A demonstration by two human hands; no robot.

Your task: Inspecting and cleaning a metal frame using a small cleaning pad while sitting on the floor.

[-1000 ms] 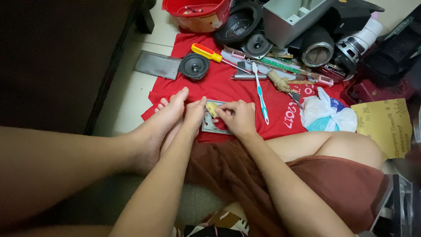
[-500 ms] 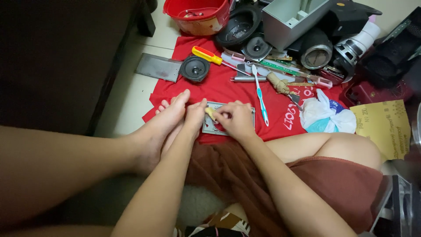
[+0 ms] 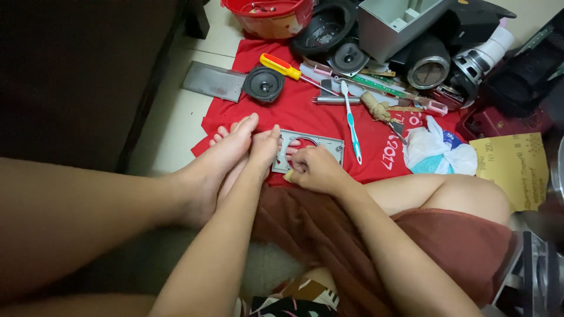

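A grey metal plate (image 3: 329, 144) with a round hole lies on a red cloth (image 3: 247, 114) in front of me. My left hand (image 3: 264, 149) presses its fingers on the plate's left edge, right beside my bare foot (image 3: 226, 147). My right hand (image 3: 317, 170) is curled at the plate's near edge, pinching a small yellowish piece (image 3: 288, 175) between thumb and finger. What that piece is cannot be made out. My right hand hides part of the plate.
On the cloth lie a blue-white toothbrush (image 3: 351, 120), a yellow-handled screwdriver (image 3: 282, 66), a small speaker (image 3: 263, 84) and a white plastic bag (image 3: 437, 149). A metal sheet (image 3: 212, 81), a red bucket (image 3: 267, 14) and appliance parts (image 3: 429, 61) stand behind. Yellow paper (image 3: 508, 167) lies at right.
My right hand has slid from the plate's middle toward its near edge, taking the yellowish piece along. My left hand and foot have stayed put.
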